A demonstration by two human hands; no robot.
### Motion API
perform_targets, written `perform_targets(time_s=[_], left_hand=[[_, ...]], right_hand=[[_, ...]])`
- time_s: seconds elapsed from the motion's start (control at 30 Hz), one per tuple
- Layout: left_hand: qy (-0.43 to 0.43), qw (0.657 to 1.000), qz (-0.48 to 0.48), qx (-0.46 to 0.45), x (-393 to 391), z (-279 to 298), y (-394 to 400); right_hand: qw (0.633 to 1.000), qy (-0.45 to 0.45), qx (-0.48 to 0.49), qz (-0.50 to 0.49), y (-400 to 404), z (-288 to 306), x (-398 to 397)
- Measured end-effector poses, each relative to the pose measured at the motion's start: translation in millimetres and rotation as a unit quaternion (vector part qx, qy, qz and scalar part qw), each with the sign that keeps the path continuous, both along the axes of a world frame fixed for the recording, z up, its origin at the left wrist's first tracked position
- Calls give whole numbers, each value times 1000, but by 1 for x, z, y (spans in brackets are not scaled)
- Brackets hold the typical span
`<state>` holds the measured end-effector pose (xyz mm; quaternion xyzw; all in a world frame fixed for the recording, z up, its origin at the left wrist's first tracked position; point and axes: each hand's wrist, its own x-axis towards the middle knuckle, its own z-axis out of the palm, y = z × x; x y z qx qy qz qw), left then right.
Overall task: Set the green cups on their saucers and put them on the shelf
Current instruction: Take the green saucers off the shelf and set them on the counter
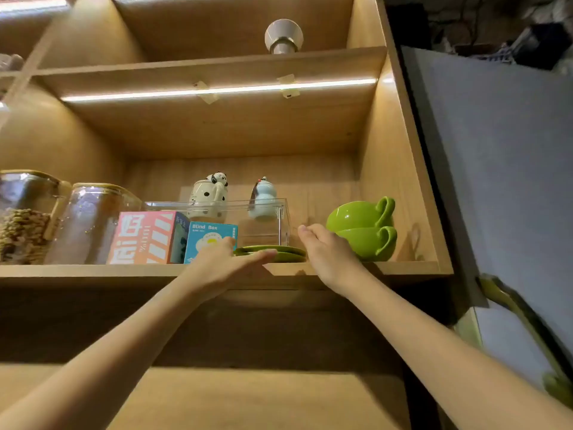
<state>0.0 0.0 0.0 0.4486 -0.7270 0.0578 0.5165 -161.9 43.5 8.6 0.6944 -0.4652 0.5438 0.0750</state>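
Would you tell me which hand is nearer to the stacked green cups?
Right. The right hand is just left of the green cups; the left hand lies farther left, by the saucers.

On the shelf [93,270], two jars [90,223] stand at the left, with two boxes [173,238] to their right. Behind the boxes is a clear case [263,221], and behind it stand two figurines [210,197]. Stacked saucers [279,252] lie at the front edge, between the hands. Two stacked cups [362,228] sit at the right.

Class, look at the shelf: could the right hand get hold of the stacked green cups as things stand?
Probably yes: the right hand is right beside the stacked green cups, and nothing stands between them.
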Motion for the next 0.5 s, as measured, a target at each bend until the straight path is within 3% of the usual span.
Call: perform_targets(time_s=[0.07, 0.17, 0.33, 0.5], left_hand=[[21, 999, -22, 37, 1, 6, -10], [96, 976, -102, 165, 1, 19, -19], [94, 980, -37, 173, -1, 25, -30], [112, 978, -41, 170, -3, 22, -27]], right_hand=[[999, 2, 44, -7, -7, 8, 1], [991, -22, 119, 47, -8, 26, -2], [979, -20, 198, 40, -6, 33, -2], [971, -67, 222, 53, -5, 34, -3]])
